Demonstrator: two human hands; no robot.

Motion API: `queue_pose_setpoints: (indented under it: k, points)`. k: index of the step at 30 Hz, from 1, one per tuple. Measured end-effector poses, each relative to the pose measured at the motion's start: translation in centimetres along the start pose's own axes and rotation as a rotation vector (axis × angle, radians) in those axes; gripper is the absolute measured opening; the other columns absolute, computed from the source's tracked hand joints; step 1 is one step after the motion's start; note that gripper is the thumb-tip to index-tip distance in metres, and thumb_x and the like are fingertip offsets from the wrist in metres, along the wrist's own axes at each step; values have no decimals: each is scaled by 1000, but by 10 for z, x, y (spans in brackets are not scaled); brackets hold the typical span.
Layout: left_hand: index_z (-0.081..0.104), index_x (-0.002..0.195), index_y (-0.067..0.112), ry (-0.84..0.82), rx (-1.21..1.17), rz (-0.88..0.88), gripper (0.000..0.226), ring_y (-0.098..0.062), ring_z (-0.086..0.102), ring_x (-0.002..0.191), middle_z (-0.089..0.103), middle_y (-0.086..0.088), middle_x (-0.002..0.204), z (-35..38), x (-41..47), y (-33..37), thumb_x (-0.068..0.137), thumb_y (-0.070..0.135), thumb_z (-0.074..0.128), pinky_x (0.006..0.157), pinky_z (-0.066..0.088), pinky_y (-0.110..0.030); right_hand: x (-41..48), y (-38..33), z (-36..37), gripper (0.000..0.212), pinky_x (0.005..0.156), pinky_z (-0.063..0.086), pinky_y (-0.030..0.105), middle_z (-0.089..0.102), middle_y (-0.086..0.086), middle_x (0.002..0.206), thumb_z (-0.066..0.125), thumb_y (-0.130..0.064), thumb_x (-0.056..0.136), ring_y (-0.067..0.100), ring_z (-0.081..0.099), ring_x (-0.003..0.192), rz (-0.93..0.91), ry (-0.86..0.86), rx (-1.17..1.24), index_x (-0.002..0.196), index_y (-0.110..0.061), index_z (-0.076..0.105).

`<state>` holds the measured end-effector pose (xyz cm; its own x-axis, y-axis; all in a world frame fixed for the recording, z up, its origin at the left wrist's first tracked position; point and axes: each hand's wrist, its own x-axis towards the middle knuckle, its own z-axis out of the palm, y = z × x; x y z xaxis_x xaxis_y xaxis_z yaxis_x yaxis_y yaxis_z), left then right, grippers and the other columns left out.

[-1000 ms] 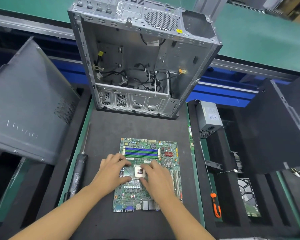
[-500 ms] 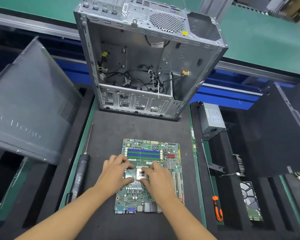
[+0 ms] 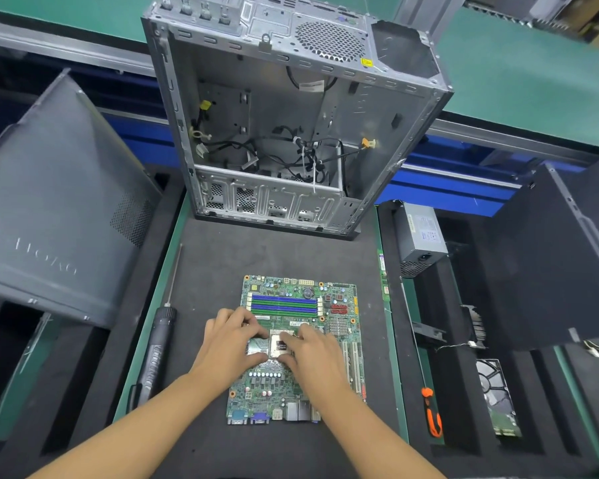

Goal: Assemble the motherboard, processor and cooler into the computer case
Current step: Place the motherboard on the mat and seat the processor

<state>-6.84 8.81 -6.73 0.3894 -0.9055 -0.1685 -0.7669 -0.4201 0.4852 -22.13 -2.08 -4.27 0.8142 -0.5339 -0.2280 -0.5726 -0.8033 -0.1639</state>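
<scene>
Processor: The silver square processor (image 3: 278,344) sat in the socket near the middle of the green rectangular motherboard (image 3: 284,302), top face up, with its left half in plain view.
Right hand: The right hand (image 3: 313,354) came in from the right with bent fingers pinching the processor along its right and far edges, hiding that side.
Left hand: The left hand (image 3: 230,344) curved over the shiny metal socket plate (image 3: 256,346) just left of the chip, thumb on the near side and fingertips on the far side. Whether it squeezed the plate or only rested there, I could not tell.
Board: It lay flat on the black foam mat (image 3: 274,250), in front of the case and apart from it.
Case: The grey steel computer case (image 3: 267,198) stood open at the far end of the mat, with only loose cables inside (no board in it yet).
Done, as I judged it: The processor was in its socket, or just being seated.
Left to do: Locking the socket, fitting the cooler, and moving the board into the case.
Nearby: A black electric screwdriver (image 3: 154,354) lay to the left of the board, and an orange-handled screwdriver (image 3: 433,414) lay well off to the right.
</scene>
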Motion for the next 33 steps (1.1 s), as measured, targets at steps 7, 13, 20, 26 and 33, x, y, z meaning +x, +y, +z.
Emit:
queue_pose_setpoints:
  k: [7, 13, 20, 26, 33]
  points:
    - [66, 104, 45, 79, 21, 8, 35, -12, 42, 106, 49, 22, 104, 2, -4, 7, 74, 62, 72, 87, 27, -30, -4, -6, 0, 39, 82, 45, 38, 68, -1, 103, 71, -49, 87, 22, 66, 92, 25, -9, -121, 122, -32, 66]
    - [74, 98, 42, 92, 58, 153, 29, -11, 56, 102, 61, 21, 100, 2, 0, 20, 71, 49, 81, 86, 37, -32, 0, 16, -3, 38, 91, 41, 35, 59, -2, 113, 55, -35, 101, 22, 58, 102, 21, 59, 216, 139, -31, 57]
    - [79, 96, 23, 5, 167, 369, 22, -12, 67, 95, 71, 12, 100, 0, 7, 27, 76, 33, 83, 83, 54, -29, -5, 19, -6, 14, 75, 44, 21, 66, -4, 97, 53, -20, 103, 12, 57, 85, 160, 133, 568, 111, -16, 63]
    - [79, 95, 25, -27, 270, 463, 19, -9, 66, 93, 71, 14, 100, 0, 12, 26, 80, 37, 79, 82, 53, -24, -7, 23, -14, 10, 72, 47, 14, 68, -10, 87, 62, -21, 97, 3, 60, 77, 154, 16, 655, 95, -19, 71]
    - [79, 80, 29, 15, 282, 518, 26, -6, 64, 75, 70, 19, 87, 4, 13, 20, 62, 42, 91, 67, 54, -20, -1, 19, -23, 13, 51, 39, 4, 61, -14, 66, 72, -14, 90, -4, 54, 55, 344, -172, 661, 79, -20, 70]
